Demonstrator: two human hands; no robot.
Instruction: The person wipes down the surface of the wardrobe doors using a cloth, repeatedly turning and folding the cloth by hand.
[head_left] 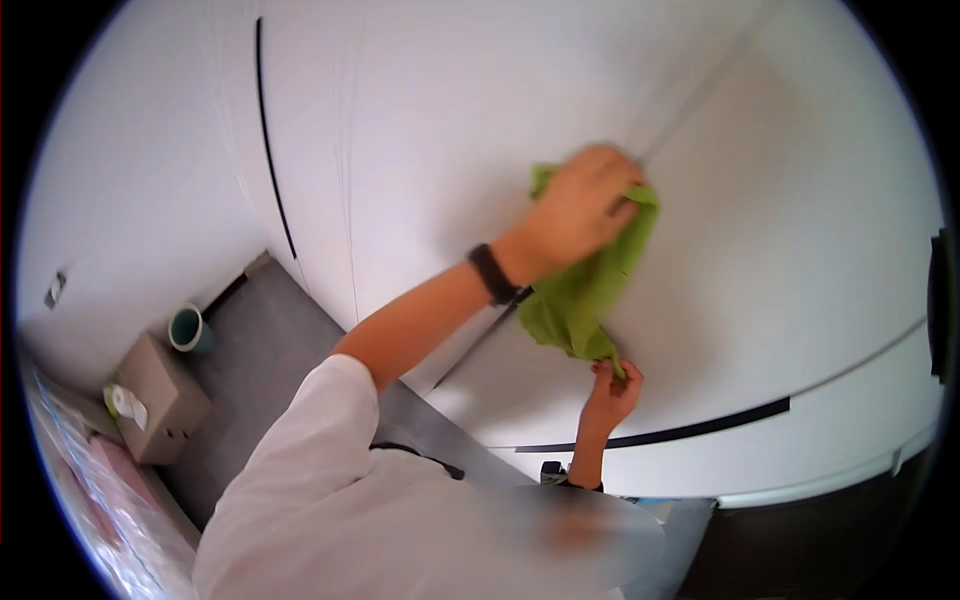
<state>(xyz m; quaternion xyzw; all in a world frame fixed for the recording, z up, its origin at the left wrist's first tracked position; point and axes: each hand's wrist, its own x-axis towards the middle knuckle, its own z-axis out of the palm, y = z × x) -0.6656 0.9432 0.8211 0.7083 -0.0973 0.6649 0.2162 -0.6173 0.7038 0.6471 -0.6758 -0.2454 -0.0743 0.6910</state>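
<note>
A green cloth (585, 295) hangs in folds against a pale, smooth panel surface (790, 230). My left hand (585, 205), with a dark band at the wrist, reaches up from the lower left and presses the upper part of the cloth to the panel, its fingers curled round it. Below it, my right hand (613, 395) pinches the cloth's lower corner between thumb and fingers. The left hand is slightly blurred.
Long black strips (700, 425) run along the panels. At the lower left, a bedside cabinet (165, 400) holds a white roll (127, 404), beside a teal bin (188, 330) on the grey floor (270, 350). Plastic sheeting (110, 510) covers something pink.
</note>
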